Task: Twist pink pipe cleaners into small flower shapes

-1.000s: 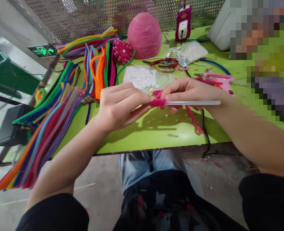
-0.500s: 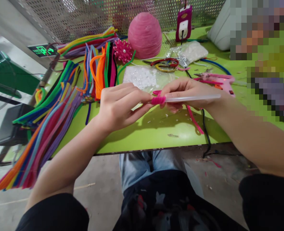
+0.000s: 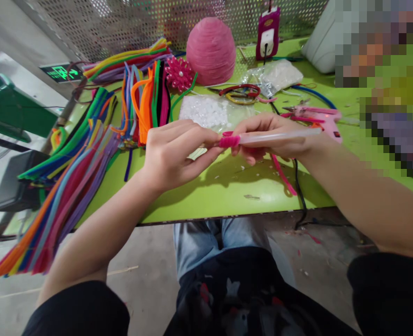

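Observation:
A whitish translucent stick (image 3: 279,136) lies nearly level across both hands, a pink pipe cleaner (image 3: 230,141) coiled tightly around its left end. My left hand (image 3: 178,154) is closed, thumb and fingertips pinching the stick at the coil's left edge. With fingers curled under the stick beside the coil, my right hand (image 3: 269,135) grips the pipe cleaner. A loose pink length hangs below the right hand toward the table; its path inside the fingers is hidden. The stick's far end passes over my right wrist.
On the green table (image 3: 192,205) lie bundles of coloured pipe cleaners (image 3: 77,172), a bag of white beads (image 3: 204,112), scissors (image 3: 241,93), pliers (image 3: 304,113) and a pink glue gun (image 3: 328,122). Behind stand a pink wrapped dome (image 3: 211,51), a pink flower (image 3: 179,73) and a power socket (image 3: 267,35).
The stick has tilted, its right end rising slightly, and the coil has shifted a little left and up. Both hands keep nearly the same place, the right fingers moving slightly.

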A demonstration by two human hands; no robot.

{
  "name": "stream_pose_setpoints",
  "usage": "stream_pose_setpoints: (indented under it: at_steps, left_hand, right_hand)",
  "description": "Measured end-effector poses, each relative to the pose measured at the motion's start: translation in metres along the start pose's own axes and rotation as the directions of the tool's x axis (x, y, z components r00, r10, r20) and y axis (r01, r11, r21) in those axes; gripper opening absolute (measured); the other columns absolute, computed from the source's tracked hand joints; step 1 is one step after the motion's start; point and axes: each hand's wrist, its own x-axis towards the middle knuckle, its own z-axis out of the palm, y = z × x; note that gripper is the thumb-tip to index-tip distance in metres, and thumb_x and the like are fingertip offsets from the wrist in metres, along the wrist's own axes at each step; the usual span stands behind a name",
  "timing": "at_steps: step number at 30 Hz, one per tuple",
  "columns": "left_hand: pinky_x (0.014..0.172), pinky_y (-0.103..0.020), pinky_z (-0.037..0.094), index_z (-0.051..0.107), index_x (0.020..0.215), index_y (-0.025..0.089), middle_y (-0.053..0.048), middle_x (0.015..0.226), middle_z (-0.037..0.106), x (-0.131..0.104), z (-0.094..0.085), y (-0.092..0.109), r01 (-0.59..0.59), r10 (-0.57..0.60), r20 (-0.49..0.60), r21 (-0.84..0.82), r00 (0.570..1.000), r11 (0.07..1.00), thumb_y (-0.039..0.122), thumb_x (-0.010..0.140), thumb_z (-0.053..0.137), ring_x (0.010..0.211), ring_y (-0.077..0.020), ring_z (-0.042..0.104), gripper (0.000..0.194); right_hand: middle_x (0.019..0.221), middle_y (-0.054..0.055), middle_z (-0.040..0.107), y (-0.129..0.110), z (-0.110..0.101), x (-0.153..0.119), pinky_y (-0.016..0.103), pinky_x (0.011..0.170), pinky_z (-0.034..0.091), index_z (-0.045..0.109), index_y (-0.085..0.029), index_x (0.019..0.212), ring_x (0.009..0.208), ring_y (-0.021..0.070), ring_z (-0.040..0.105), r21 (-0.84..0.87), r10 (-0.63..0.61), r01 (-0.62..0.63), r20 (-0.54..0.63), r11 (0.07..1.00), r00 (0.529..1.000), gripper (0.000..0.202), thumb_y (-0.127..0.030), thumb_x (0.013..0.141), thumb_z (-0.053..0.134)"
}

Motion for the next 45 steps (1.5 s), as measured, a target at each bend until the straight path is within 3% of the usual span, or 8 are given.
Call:
stream_pose_setpoints:
  at_steps: [8,13,18,23,28,39,42,45]
  left_hand:
    - [0.058,-0.027,0.040,0.067,0.086,0.023,0.006,0.069,0.065,-0.002,0.004,0.005,0.450,-0.450,-0.020,0.093,0.893,0.888,0.031,0.100,0.073,0.056,-0.0076,0.048,0.017]
    - [0.066,-0.030,0.045,0.068,0.083,0.023,0.004,0.071,0.068,0.001,-0.001,0.005,0.529,-0.540,0.075,0.128,0.838,0.839,0.035,0.097,0.075,0.061,-0.0106,0.053,0.019]
    - [0.068,-0.036,0.042,0.068,0.084,0.026,-0.002,0.077,0.072,-0.002,-0.001,0.001,0.489,-0.519,0.168,0.192,0.838,0.851,0.043,0.101,0.069,0.069,-0.0174,0.059,0.024]
    - [0.071,-0.039,0.043,0.067,0.086,0.027,-0.005,0.080,0.072,-0.005,0.003,-0.002,0.521,-0.545,0.195,0.162,0.816,0.838,0.045,0.102,0.066,0.075,-0.0209,0.063,0.024]
    - [0.073,-0.038,0.047,0.067,0.089,0.026,-0.004,0.082,0.073,-0.009,0.009,-0.001,0.502,-0.512,0.163,0.099,0.843,0.859,0.040,0.102,0.066,0.076,-0.0202,0.066,0.019]
    - [0.068,-0.033,0.049,0.071,0.087,0.025,-0.002,0.077,0.072,0.005,-0.018,-0.030,0.494,-0.500,0.189,0.084,0.845,0.866,0.040,0.096,0.072,0.068,-0.0164,0.062,0.017]
    - [0.066,-0.033,0.049,0.074,0.082,0.024,-0.002,0.073,0.073,0.000,-0.034,-0.058,0.548,-0.574,0.349,0.181,0.741,0.817,0.042,0.091,0.072,0.064,-0.0172,0.063,0.020]
    - [0.082,-0.039,0.060,0.081,0.091,0.022,-0.007,0.091,0.083,-0.004,-0.037,-0.070,0.557,-0.599,0.496,0.251,0.629,0.792,0.055,0.084,0.079,0.084,-0.0255,0.075,0.034]
  right_hand:
    - [0.069,-0.001,0.058,-0.012,0.044,0.003,0.028,0.062,0.038,0.069,-0.021,0.088,0.066,0.0129,0.049,-0.487,-0.270,0.031,-0.428,0.873,0.862,0.030,-0.040,0.111,0.064]
    - [0.082,0.007,0.068,-0.012,0.050,-0.004,0.039,0.072,0.035,0.066,-0.021,0.087,0.076,0.0212,0.055,-0.861,-0.424,-0.069,-0.315,0.504,0.849,0.036,-0.035,0.114,0.049]
    - [0.095,0.012,0.075,-0.003,0.044,-0.004,0.040,0.077,0.041,0.074,-0.020,0.098,0.086,0.0269,0.064,-0.917,-0.435,-0.128,-0.298,0.378,0.850,0.037,-0.037,0.113,0.045]
    - [0.076,0.006,0.063,-0.007,0.041,0.000,0.037,0.070,0.037,0.068,-0.021,0.080,0.071,0.0194,0.051,-0.798,-0.369,-0.074,-0.356,0.598,0.858,0.039,-0.045,0.110,0.059]
    - [0.075,0.000,0.067,-0.007,0.046,0.010,0.030,0.050,0.035,0.074,-0.021,0.095,0.055,0.0107,0.049,-0.230,-0.138,0.027,-0.484,0.973,0.864,0.037,-0.057,0.101,0.076]
    - [0.077,-0.001,0.074,-0.011,0.013,0.010,0.027,0.048,0.039,0.078,-0.021,0.088,0.053,0.0074,0.056,-0.072,-0.280,0.327,-0.705,0.942,0.652,0.023,-0.039,0.091,0.092]
    - [0.072,-0.001,0.071,-0.016,-0.002,0.005,0.029,0.045,0.034,0.079,-0.022,0.087,0.051,0.0083,0.054,-0.181,-0.338,0.322,-0.770,0.929,0.541,0.019,-0.036,0.092,0.090]
    - [0.071,0.001,0.072,-0.019,0.004,0.002,0.029,0.046,0.038,0.080,-0.020,0.085,0.051,0.0094,0.055,-0.258,-0.314,0.183,-0.700,0.949,0.642,0.023,-0.039,0.092,0.090]
